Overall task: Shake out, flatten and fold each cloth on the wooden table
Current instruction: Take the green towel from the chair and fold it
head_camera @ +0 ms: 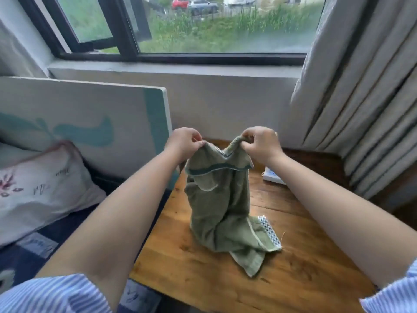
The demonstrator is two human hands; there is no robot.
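Wooden table point(293, 267) — hands lift cloth point(216, 199).

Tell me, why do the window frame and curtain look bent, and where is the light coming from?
Head view: the wide-angle lens bows the black window frame and grey pleated curtain at the edges; daylight enters through the window, leaving a glossy sheen on the wooden table beside the green towel.

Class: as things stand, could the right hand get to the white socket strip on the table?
Probably yes. The strip lies just below the right hand with bare table around it, but that hand is pinching the cloth and would have to let go.
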